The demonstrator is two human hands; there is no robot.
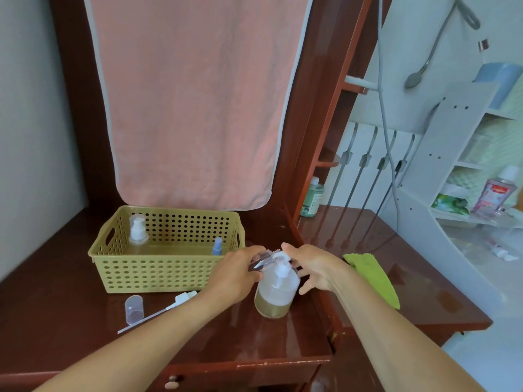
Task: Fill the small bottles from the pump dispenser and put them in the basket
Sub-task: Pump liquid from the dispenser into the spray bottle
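The left hand (237,274) holds a small bottle (261,260) tilted, mouth at the dispenser (276,292) nozzle; the right hand (314,268) rests on the pump head. Left of this grip stands the basket (167,267) (two bottles inside); right of it, a green cloth (373,278) lies on the desk (85,321).

Basket (158,267) blocks left — cloth (373,275) right, tabletop (70,301) between.

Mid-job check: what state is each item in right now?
Pump dispenser: upright, about a quarter full.
Small bottle: uncapped, tilted at nozzle, gripped by left hand.
Right hand: on pump head.
Basket: holds pump bottle and blue spray bottle, upright.
Clear cap: off, lying sideways.
Pump top with tube: lying loose.
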